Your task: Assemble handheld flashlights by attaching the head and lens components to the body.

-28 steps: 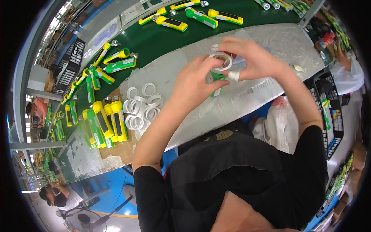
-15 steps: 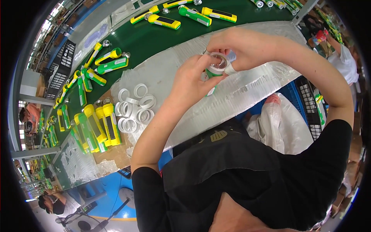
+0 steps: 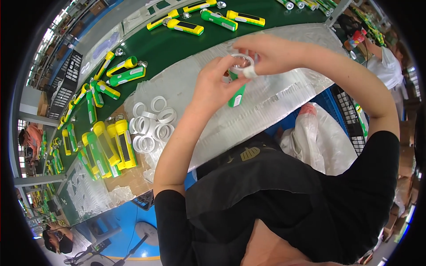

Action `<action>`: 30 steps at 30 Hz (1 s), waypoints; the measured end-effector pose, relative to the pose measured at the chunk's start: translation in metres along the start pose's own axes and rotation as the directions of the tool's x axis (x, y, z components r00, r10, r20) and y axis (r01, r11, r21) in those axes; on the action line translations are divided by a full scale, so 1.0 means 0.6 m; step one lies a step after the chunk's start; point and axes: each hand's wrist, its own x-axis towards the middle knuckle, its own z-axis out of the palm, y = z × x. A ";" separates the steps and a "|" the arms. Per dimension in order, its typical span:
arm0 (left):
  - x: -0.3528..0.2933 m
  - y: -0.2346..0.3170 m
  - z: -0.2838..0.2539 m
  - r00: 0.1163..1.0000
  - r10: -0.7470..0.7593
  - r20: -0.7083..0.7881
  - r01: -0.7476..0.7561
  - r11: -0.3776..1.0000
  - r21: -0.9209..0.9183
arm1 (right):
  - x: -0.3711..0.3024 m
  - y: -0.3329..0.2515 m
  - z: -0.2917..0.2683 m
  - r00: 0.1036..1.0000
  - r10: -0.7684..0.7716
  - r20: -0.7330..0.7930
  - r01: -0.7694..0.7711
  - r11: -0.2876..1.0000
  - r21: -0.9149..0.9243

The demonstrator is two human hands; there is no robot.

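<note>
Green flashlight (image 3: 237, 97) shifted, more handle showing, over the table (image 3: 270, 98), back from its near edge. Left hand (image 3: 212, 85) curled round it; right hand (image 3: 276, 55) pinched its white ring (image 3: 242, 55). Looked light, stiff, slick; handle seemed best hold.

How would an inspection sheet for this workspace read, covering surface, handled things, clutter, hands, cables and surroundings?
Surface: wrinkled grey worktop cover; green surface beyond.
In hand: green flashlight, white ring at its head.
Clutter: loose white rings piled left, beside yellow-and-green flashlights.
Hands: left hand, fingers around the flashlight; right hand at the ring, grip partly hidden.
Cables: thin dark line, probably a cable, over blue floor, lower left.
Surroundings: white sack below the worktop, black crate at far left, co-worker in white at right.
</note>
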 end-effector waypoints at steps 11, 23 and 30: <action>-0.018 -0.001 0.003 0.999 0.024 -0.030 -0.025 0.999 -0.030 | 0.000 0.004 0.001 0.993 -0.040 0.111 0.046 0.997 -0.055; -0.034 -0.011 -0.020 0.999 -0.016 -0.028 0.011 0.985 -0.174 | -0.062 -0.008 0.311 0.803 0.454 -0.386 -0.107 0.747 0.656; -0.036 0.016 -0.023 0.960 -0.272 -0.064 0.189 0.801 -0.568 | -0.054 -0.026 0.334 0.866 0.415 -0.279 -0.090 0.678 0.730</action>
